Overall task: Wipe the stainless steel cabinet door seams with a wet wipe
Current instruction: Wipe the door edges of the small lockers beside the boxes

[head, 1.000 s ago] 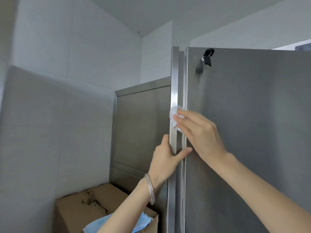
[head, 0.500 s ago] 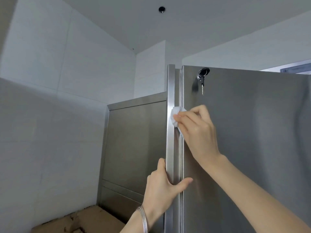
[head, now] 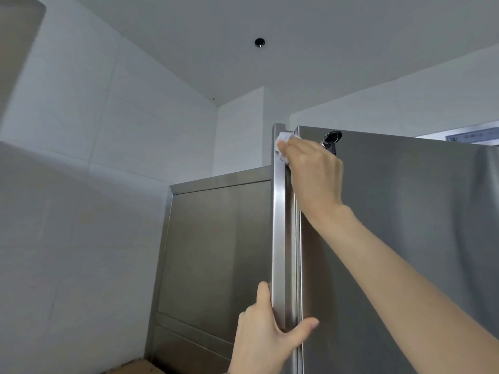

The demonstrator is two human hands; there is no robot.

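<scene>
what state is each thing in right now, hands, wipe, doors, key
right hand: pressing the wet wipe into the top of the seam
left hand: gripping the left door edge
left door: ajar
right door: key in the lock

— What blocked the top of the seam (head: 293,238)?

— The right hand (head: 314,174) and its wet wipe (head: 283,143) filled it, touching the door edge (head: 278,225); a key (head: 331,140) jutted from the cabinet door (head: 391,238) just beside the knuckles.

— And lower down?

— The left hand (head: 266,338) clasped the edge near the bottom. Between the hands the seam stood clear, and open room lay leftward toward the tiled wall (head: 94,130).
</scene>
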